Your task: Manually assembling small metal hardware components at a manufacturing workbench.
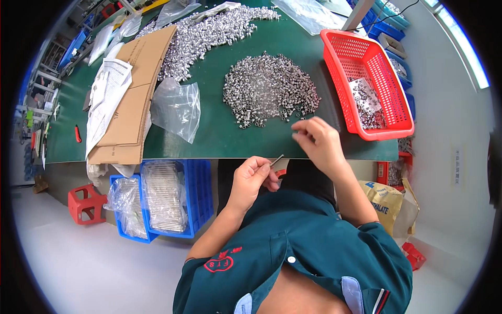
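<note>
Left hand [252, 175] just off the table's near edge, pinching a thin metal pin [276, 159] that sticks up toward the right. Right hand [319, 140] over the green table [219, 136] near its front edge, fingers curled, just below a pile of small silver parts [269, 90]. Red basket [368, 78] with more parts at the right edge. Clear plastic bag [177, 107] and flattened cardboard [133, 99] toward the left.
</note>
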Demonstrator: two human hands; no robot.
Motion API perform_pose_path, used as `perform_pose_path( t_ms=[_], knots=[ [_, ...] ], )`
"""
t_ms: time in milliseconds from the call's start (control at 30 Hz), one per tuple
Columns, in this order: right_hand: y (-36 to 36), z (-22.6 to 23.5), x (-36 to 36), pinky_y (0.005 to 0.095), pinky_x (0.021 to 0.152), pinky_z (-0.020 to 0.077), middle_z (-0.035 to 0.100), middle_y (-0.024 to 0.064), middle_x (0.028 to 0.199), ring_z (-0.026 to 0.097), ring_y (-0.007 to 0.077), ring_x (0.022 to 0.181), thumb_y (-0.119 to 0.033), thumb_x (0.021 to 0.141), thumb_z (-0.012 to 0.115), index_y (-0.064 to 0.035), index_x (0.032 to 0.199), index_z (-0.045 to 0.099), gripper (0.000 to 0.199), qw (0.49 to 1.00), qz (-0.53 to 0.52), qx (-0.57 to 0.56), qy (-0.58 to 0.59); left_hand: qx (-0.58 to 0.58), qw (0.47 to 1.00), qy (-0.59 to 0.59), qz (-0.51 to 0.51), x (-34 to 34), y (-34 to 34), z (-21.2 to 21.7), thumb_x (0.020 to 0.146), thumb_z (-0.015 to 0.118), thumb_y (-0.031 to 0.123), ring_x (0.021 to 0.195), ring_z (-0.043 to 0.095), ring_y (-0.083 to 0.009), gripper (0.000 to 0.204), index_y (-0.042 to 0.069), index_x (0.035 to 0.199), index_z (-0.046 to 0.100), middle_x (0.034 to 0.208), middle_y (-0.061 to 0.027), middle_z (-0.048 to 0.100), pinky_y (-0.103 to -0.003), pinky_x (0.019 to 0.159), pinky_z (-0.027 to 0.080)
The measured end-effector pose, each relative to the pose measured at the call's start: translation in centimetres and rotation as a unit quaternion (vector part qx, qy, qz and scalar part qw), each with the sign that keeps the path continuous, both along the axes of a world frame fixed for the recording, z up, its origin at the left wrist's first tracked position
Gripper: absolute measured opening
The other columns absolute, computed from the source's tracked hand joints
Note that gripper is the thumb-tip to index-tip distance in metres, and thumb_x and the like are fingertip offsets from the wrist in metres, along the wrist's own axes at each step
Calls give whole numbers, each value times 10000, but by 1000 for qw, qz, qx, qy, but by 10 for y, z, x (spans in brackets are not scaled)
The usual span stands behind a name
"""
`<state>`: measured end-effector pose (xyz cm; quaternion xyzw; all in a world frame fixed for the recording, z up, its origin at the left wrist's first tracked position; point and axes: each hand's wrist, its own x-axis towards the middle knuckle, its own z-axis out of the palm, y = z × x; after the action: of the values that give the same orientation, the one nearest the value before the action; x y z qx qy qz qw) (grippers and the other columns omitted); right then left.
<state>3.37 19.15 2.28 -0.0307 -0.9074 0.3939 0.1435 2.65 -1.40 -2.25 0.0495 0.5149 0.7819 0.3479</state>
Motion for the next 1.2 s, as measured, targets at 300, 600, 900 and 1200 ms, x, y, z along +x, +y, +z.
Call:
perform_pose_path(
  t_ms=[300,600,900,1200],
  knots=[
    [-1,-23,-29,375,675,489,577,68,760,590,266,765,-88,664,709,-78,758,642,115,977,-31,185,97,-14,1000,2,17,2,-4,-1,954,479,136,611,600,-134,161,-16,973,528,742,-94,617,-238,570,504],
    [-8,-9,-13,233,567,466,603,42,761,586,99,633,2,775,640,-28,828,615,66,997,51,-51,6,-22,998,31,50,-1,-4,-2,955,480,129,605,602,-129,154,-16,972,529,746,-93,621,-235,570,508],
    [-10,-5,13,196,607,461,600,1,784,562,44,690,23,797,652,1,901,618,112,918,110,-345,-160,-45,996,60,38,1,1,4,946,503,135,613,603,-141,149,-8,964,541,752,-81,614,-248,570,508],
    [-12,15,22,297,595,487,607,93,750,615,207,660,11,729,657,2,824,615,104,981,174,-79,-31,-130,983,131,17,5,0,7,941,501,106,586,594,-127,131,-15,941,552,723,-75,612,-237,547,500]
  ],
)
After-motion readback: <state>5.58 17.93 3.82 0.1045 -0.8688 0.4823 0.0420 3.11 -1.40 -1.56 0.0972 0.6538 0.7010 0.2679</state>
